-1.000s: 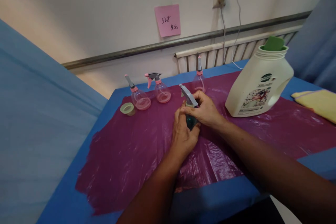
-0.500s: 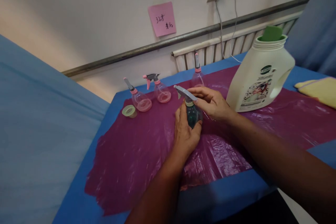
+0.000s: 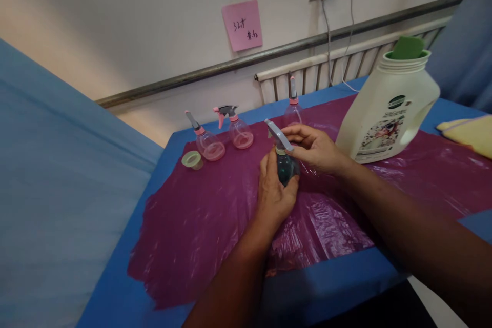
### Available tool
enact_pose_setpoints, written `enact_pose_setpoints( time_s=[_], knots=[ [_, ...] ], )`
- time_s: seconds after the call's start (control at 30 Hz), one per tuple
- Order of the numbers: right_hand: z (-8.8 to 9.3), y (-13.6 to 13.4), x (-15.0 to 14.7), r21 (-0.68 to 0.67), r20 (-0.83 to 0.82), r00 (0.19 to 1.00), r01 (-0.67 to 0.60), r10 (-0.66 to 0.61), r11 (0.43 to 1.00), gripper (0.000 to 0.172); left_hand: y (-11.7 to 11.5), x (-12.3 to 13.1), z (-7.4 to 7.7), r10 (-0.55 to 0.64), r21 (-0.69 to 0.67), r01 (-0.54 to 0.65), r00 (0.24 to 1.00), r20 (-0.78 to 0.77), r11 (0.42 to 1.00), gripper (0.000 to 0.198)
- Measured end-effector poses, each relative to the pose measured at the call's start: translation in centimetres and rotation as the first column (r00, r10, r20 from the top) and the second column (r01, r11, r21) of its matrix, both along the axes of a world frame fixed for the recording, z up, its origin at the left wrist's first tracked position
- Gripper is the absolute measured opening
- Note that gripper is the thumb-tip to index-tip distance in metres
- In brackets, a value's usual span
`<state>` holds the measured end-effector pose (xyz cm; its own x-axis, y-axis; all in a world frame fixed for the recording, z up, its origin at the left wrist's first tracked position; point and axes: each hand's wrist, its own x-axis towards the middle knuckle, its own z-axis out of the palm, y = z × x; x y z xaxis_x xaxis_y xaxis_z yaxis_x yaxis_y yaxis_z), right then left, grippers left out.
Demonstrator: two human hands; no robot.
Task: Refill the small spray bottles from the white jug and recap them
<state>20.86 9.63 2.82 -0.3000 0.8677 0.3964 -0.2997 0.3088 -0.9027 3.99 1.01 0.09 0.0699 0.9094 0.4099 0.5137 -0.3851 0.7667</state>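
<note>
A dark green spray bottle [image 3: 285,166] with a grey trigger head stands upright in front of me on the purple plastic sheet [image 3: 200,220]. My left hand [image 3: 274,189] is wrapped round its body from the left and below. At the bottle's neck, my right hand [image 3: 315,148] pinches the grey spray head [image 3: 280,136] between thumb and fingers. Farther back are three clear spray bottles with pink collars: one at the left [image 3: 209,144], another beside it [image 3: 240,133], and a third behind my right hand [image 3: 293,110].
A small greenish cup [image 3: 192,160] sits by the left bottles. On the right stands a large cream jug [image 3: 388,107] with a green piece in its mouth, and a yellow cloth [image 3: 469,134] lies beyond it. Blue curtain [image 3: 73,174] hangs at the left; cords run down the wall.
The spray head has turned in my right hand, its nozzle end now angled more away from me. My left hand keeps its hold on the bottle. The view has shifted slightly.
</note>
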Motion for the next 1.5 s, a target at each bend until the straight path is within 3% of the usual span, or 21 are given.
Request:
enact_pose_setpoints(
  time_s=[0.2, 0.4, 0.6, 0.67, 0.9, 1.03, 1.3, 1.5],
  knots=[
    [-0.9, 0.5, -0.5, 0.009, 0.006, 0.998, 0.056, -0.056, 0.998, 0.052, -0.1, 0.0, -0.2, -0.002, -0.002, 0.002, 1.000, 0.006, 1.000, 0.093],
    [-0.7, 0.3, -0.9, 0.010, 0.043, 0.995, 0.090, -0.091, 0.996, 0.056, 0.0, -0.1, -0.4, -0.007, 0.000, 0.007, 1.000, -0.001, 1.000, 0.094],
    [-0.5, -0.1, -1.4, 0.163, 0.143, 0.966, 0.190, -0.213, 0.968, 0.032, 0.1, -0.1, -0.2, -0.007, 0.017, 0.008, 1.000, -0.021, 1.000, 0.092],
    [-0.6, -0.3, -1.5, 0.171, 0.164, 0.955, 0.220, -0.248, 0.960, 0.032, 0.1, -0.1, -0.1, -0.006, 0.015, 0.006, 1.000, -0.028, 1.000, 0.091],
    [-0.2, -1.0, -0.2, 0.120, 0.143, 0.981, 0.111, -0.128, 0.987, 0.044, 0.0, 0.1, 0.1, 0.014, -0.007, -0.014, 0.998, -0.059, 1.000, 0.097],
    [-0.1, -1.1, 1.0, 0.193, 0.245, 0.964, 0.060, -0.107, 0.979, 0.049, 0.0, 0.0, -0.1, -0.010, 0.002, 0.010, 0.998, -0.064, 1.000, 0.100],
    [-0.2, -0.6, 1.2, 0.277, 0.331, 0.913, 0.150, -0.240, 0.949, 0.029, 0.4, 0.4, -0.6, 0.036, 0.010, -0.035, 0.997, -0.067, 0.999, 0.100],
    [0.2, 0.0, 1.3, 0.167, 0.276, 0.944, 0.137, -0.180, 0.976, 0.048, 0.3, 0.7, -0.8, 0.052, -0.014, -0.053, 0.996, -0.077, 0.998, 0.100]
  ],
)
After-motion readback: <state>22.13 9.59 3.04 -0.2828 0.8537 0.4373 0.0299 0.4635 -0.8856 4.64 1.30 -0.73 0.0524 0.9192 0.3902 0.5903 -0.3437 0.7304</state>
